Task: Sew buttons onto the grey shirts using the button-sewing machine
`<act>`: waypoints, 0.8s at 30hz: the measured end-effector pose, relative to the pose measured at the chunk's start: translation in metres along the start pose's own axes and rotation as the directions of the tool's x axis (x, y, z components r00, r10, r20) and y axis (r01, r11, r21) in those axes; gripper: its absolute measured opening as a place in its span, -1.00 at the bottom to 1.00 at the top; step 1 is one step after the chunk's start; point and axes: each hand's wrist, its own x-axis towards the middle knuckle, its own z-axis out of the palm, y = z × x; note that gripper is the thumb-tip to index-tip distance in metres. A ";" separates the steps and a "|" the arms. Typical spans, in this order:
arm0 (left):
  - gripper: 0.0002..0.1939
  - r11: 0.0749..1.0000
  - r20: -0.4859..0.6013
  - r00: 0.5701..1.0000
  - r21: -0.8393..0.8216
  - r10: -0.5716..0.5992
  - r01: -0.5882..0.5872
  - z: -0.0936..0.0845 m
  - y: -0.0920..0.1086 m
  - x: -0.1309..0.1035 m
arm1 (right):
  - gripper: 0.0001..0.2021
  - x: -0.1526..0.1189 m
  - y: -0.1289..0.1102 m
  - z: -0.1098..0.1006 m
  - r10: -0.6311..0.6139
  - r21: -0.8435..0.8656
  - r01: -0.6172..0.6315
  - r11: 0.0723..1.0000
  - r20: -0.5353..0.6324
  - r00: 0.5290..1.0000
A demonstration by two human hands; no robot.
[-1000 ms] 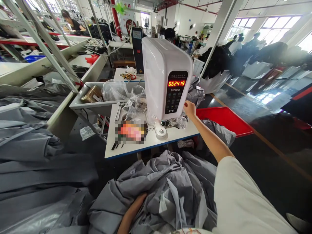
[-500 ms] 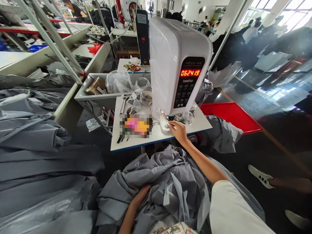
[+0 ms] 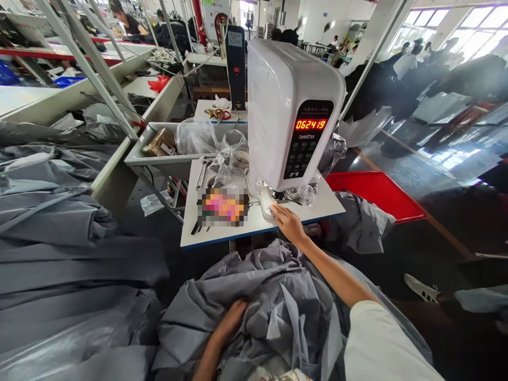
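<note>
My right hand [image 3: 289, 223] reaches to the lower arm [image 3: 266, 203] of a white snap-fastening machine [image 3: 273, 111]. Its fingers are stretched out, with the tips touching the rounded end of that arm; any small part under them is hidden. A bunched grey garment [image 3: 278, 296] covers my lap. My left hand [image 3: 236, 311] rests among its folds, and its fingers are tucked out of sight in the fabric. On the machine's front, a red display [image 3: 311, 124] reads 062419.
The white tabletop [image 3: 222, 235] carries a blurred-out colourful item [image 3: 224, 206] and clear plastic bags [image 3: 234, 159]. A grey trough [image 3: 137, 156] stands behind. Grey fabric piles [image 3: 59, 275] lie left; a red bin [image 3: 381, 196] is at right. A shoe [image 3: 421, 288] of another person shows.
My right hand's fingers have straightened from a pinch at the lower arm's end and now lie over it. The view has tilted slightly. My left hand stays in the garment.
</note>
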 end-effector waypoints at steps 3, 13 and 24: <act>-0.64 0.997 0.006 1.000 -0.077 0.021 -0.021 -0.008 0.020 -0.005 | -0.56 -0.001 -0.001 0.004 0.006 -0.007 -0.006 1.000 -0.036 0.999; -0.78 0.919 -0.102 0.916 -0.037 0.388 -0.394 -0.056 0.163 -0.015 | -0.63 -0.055 -0.068 -0.048 0.163 0.405 -0.245 0.881 0.226 0.960; -0.63 0.932 -0.255 0.897 0.137 0.361 -0.336 -0.047 0.225 0.018 | -0.56 -0.083 -0.082 -0.061 0.376 0.463 -0.467 0.753 0.279 0.884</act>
